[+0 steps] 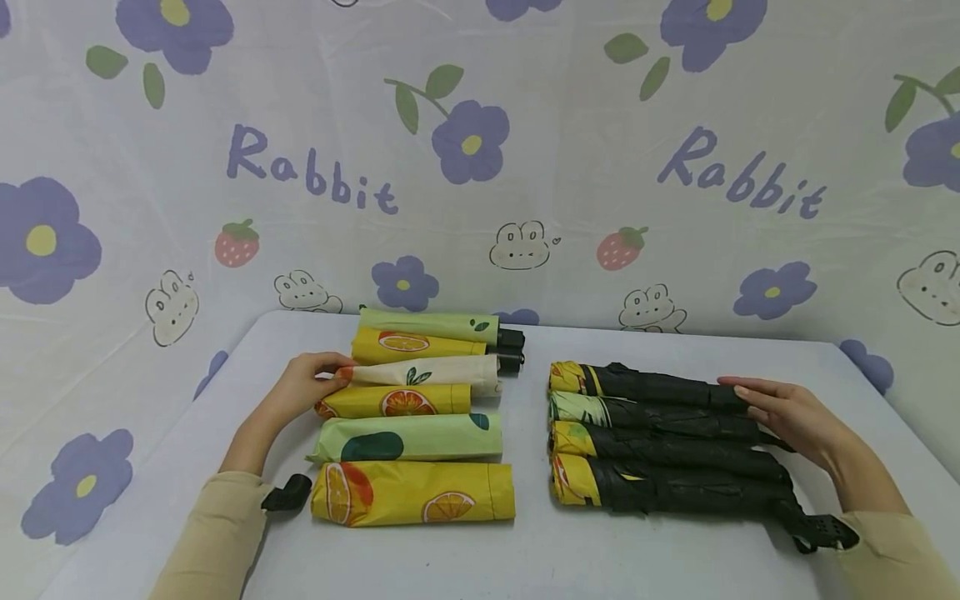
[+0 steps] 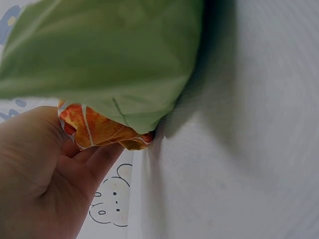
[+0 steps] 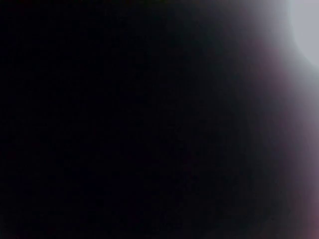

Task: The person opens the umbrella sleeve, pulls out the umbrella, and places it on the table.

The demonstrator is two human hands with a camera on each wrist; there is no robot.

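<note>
My left hand [image 1: 303,387] is at the left end of a cream leaf-print sleeve [image 1: 420,373], its thumb and fingers around the narrow tip. Directly below lies a yellow orange-print sleeve [image 1: 408,401]. In the left wrist view my left hand [image 2: 55,174] is behind an orange-patterned end [image 2: 102,130] and a green sleeve [image 2: 114,45]; its fingertips are hidden. My right hand [image 1: 806,421] touches the right end of the top black folded umbrella [image 1: 667,388] with extended fingers. The right wrist view is almost wholly dark.
Green [image 1: 412,439] and yellow [image 1: 412,493] sleeves lie nearer on the left. Behind, green [image 1: 427,323] and yellow [image 1: 420,344] ones have black handles. More dark umbrellas [image 1: 682,487] lie on the right of the white table [image 1: 525,558]. A printed cloth [image 1: 555,183] hangs behind.
</note>
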